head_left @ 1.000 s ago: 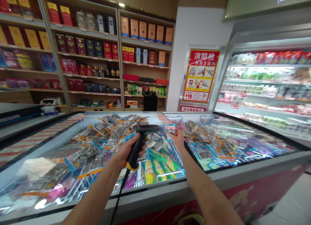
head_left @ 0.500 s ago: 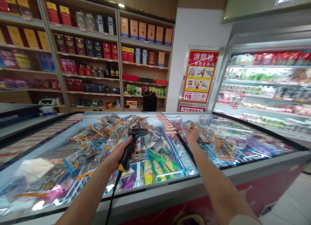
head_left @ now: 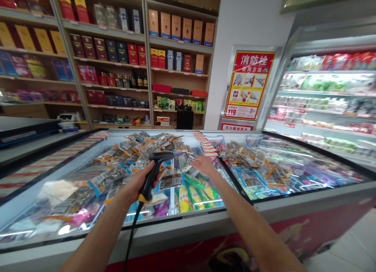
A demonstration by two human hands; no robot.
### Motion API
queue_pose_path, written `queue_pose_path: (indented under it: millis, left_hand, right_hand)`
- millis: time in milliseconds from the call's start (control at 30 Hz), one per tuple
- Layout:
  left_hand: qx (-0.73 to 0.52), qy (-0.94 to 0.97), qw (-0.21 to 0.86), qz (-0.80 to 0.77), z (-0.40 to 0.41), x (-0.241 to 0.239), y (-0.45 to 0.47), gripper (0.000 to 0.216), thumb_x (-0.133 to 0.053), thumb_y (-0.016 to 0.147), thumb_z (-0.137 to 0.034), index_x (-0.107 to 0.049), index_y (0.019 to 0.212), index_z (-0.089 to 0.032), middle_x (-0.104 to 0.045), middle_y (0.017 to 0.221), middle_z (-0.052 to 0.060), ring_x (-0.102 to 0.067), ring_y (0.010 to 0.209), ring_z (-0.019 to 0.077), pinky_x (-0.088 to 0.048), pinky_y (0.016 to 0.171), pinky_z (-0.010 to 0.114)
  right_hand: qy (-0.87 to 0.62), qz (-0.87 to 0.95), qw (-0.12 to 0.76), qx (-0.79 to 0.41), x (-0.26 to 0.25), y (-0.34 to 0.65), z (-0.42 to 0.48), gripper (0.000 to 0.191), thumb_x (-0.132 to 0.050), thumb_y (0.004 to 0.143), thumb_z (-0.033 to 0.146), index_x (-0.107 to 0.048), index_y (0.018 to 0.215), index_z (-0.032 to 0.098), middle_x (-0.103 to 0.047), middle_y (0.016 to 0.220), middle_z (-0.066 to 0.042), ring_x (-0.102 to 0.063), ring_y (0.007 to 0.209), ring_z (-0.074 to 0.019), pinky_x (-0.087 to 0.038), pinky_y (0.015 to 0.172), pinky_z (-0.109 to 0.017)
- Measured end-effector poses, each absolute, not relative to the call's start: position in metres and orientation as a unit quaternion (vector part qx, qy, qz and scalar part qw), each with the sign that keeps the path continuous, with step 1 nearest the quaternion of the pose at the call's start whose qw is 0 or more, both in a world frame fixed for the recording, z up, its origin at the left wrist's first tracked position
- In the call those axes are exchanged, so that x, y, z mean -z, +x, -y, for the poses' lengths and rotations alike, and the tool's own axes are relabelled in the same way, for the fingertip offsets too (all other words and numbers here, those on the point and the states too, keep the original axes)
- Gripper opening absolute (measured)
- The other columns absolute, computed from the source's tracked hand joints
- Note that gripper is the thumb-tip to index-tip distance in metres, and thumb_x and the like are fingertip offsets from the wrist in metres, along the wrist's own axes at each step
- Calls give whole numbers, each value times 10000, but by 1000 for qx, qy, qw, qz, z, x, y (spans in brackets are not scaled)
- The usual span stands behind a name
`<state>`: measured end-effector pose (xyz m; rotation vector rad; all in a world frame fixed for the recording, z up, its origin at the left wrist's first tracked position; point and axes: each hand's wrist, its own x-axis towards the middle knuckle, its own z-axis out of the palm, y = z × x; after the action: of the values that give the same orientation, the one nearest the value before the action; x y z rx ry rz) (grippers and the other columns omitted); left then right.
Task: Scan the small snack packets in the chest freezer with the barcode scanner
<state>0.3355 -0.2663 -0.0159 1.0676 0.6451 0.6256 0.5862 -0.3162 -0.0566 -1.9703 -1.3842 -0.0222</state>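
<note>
Pointing forward and a little down, the scanner is gripped in the left hand. That hand's fingers are closed around the black handle just above its yellow end. A cable hangs from that end toward the near rim of the freezer. The scanner's long axis is tilted up and away from the wrist. Its head, at the far end, is aimed over the packets heaped in the left bay.

One packet lies just below and to the right of the head, between the two hands. The right hand is stretched farther out than the left, palm down. It is placed over the packets just left of the dark frame that parts the two bays. Its fingers are loosely spread and nothing is seen held in them. Whether the fingertips touch the packets beneath cannot be told.

Of the two hands, only the right is free, and it is near that packet's far right side. Corn bags lie closer to the near wall, below the right wrist. Both forearms are extended forward over the rim, the left angled inward and the right nearly straight.
</note>
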Motion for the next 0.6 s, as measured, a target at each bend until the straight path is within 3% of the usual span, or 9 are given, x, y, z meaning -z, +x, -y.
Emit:
queue_pose_path:
  millis: [133,233,333,467,600]
  left_hand:
    - [-290,489,769,-292,266,18,332,262,-460,778,-372,-529,746,-121,-537,517,5,-470,367,73,-355,327,161]
    - [-290,495,769,-282,266,19,332,276,-464,772,-389,-520,718,-125,-542,520,7,-467,364,72,-354,327,163]
    - [-295,502,764,-277,266,20,335,287,-459,775,-393,-512,693,-123,-546,518,13,-464,361,67,-355,332,160]
    - [-299,490,772,-271,266,19,341,271,-451,784,-379,-512,725,-121,-547,522,15,-474,374,69,-366,347,162]
    - [-292,486,788,-242,267,17,352,290,-430,791,-397,-519,800,-121,-544,531,12,-480,381,74,-377,362,171]
  right_hand:
    - [-726,628,278,-34,57,534,306,434,-598,539,598,-654,689,194,-649,730,-63,-577,749,-239,-399,630,-291]
    - [-710,663,233,-39,53,523,306,434,-681,442,539,-651,682,179,-635,721,-64,-568,748,-247,-395,622,-288]
    - [-700,667,236,-99,51,536,314,329,-720,424,434,-624,615,185,-586,593,-4,-546,614,-179,-381,563,-250]
    - [-719,571,368,-147,53,573,330,320,-724,438,303,-599,702,173,-566,578,26,-515,546,-146,-378,524,-246]
    - [-700,444,551,-92,59,608,335,337,-657,528,307,-577,814,147,-616,710,-12,-550,636,-162,-413,598,-269]
